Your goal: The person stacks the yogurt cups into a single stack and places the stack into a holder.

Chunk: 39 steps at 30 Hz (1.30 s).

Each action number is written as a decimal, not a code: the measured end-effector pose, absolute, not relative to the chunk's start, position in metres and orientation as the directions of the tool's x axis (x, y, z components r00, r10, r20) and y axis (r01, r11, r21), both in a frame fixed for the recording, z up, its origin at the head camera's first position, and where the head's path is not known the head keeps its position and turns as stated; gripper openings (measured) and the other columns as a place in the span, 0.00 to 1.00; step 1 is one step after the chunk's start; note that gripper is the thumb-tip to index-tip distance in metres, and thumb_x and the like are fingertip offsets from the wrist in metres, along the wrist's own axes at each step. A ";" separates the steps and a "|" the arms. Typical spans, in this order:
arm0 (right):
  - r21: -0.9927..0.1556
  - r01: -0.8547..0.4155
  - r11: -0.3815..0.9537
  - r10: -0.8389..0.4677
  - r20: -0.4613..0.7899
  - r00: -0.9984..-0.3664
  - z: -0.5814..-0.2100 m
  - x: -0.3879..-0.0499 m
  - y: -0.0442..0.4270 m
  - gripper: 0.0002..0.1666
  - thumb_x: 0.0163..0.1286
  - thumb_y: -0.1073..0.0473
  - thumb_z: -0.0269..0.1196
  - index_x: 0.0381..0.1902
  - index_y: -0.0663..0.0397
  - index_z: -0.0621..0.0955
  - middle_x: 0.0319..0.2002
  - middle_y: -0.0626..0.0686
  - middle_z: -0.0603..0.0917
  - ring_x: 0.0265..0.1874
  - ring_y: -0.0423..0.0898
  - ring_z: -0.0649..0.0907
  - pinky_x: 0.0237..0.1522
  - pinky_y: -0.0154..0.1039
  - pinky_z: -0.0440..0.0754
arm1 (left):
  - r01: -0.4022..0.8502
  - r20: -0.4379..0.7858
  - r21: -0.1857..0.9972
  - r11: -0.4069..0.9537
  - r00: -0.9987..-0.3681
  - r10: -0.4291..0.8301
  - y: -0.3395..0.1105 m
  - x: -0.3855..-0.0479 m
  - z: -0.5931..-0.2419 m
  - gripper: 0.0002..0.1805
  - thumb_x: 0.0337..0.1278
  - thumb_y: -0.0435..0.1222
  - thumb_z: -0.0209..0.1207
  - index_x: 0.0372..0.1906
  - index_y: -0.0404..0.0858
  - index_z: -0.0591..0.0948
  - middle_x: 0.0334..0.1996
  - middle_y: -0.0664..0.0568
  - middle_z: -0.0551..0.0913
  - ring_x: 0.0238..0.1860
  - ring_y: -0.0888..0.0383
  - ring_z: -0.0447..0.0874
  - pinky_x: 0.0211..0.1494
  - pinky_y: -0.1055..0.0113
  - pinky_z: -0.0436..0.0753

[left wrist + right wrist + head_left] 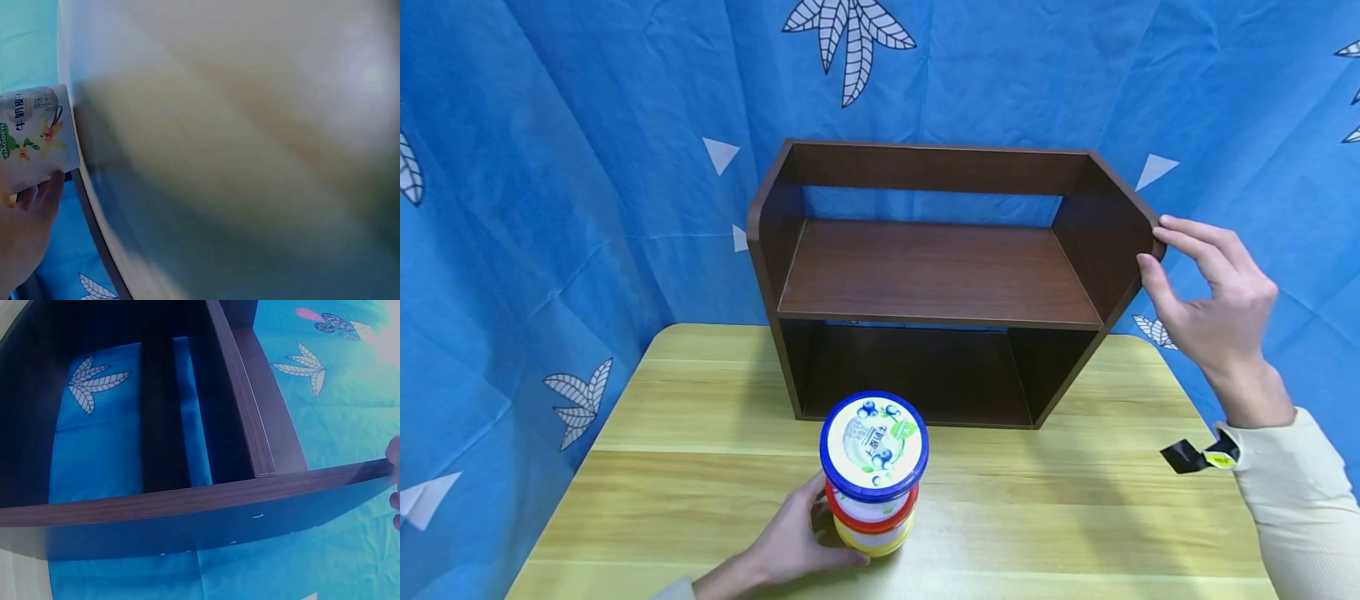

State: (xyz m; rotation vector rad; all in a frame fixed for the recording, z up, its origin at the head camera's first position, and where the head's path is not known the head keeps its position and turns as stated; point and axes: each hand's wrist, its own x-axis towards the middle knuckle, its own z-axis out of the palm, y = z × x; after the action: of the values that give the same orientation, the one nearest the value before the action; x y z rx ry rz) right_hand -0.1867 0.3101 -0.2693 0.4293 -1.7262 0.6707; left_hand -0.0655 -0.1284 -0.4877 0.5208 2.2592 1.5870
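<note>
A stack of round tubs (pixel 874 446) with blue, red and yellow rims, top to bottom, stands on the table in front of the shelf. My left hand (pixel 797 537) holds it low from the left, thumb in front and fingers behind. In the left wrist view, the fingers of my left hand (pixel 31 231) touch a white tub (pixel 40 134) printed with flowers. My right hand (pixel 1228 292) pinches the upper right edge of the dark brown two-tier shelf (pixel 940 271) between thumb and fingers. Only a few fingertips show at the edge of the right wrist view.
The shelf stands at the back of the light wooden table (pixel 700 467), with a blue leaf-patterned cloth (pixel 587 167) behind it. A black strap with a yellow label (pixel 1221 458) sits at my right wrist. Most of the left wrist view is blurred.
</note>
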 end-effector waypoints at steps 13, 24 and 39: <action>-0.216 -0.609 0.763 0.064 0.963 -0.262 -0.269 -0.187 0.309 0.27 0.71 0.45 0.69 0.47 0.67 0.89 0.48 0.67 0.91 0.51 0.63 0.88 0.57 0.13 0.72 | 0.167 0.019 0.934 0.315 -0.905 0.424 -0.120 -0.076 -0.468 0.46 0.46 0.46 0.82 0.72 0.59 0.70 0.65 0.64 0.82 0.66 0.57 0.83 0.65 0.67 0.86; -0.208 -0.601 0.772 0.043 0.960 -0.277 -0.268 -0.186 0.312 0.29 0.72 0.43 0.68 0.48 0.68 0.89 0.48 0.68 0.90 0.51 0.66 0.88 0.58 0.13 0.71 | 0.255 0.125 0.931 0.263 -0.896 0.427 -0.109 -0.085 -0.442 0.44 0.46 0.44 0.82 0.69 0.57 0.73 0.64 0.62 0.83 0.63 0.56 0.83 0.60 0.61 0.89; -0.203 -0.603 0.772 0.036 0.960 -0.278 -0.268 -0.186 0.314 0.29 0.72 0.43 0.68 0.48 0.68 0.89 0.48 0.68 0.90 0.50 0.66 0.88 0.58 0.12 0.71 | 0.452 0.306 0.852 0.264 -0.839 0.449 -0.105 -0.103 -0.400 0.43 0.46 0.43 0.83 0.68 0.53 0.74 0.63 0.57 0.83 0.60 0.57 0.84 0.53 0.65 0.91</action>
State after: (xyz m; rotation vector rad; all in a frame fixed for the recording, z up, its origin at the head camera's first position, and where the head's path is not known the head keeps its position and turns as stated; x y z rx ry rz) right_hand -0.1858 0.3143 -0.2681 0.4443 -1.7572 0.6566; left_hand -0.1033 -0.1050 -0.3998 0.8908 2.4996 1.6865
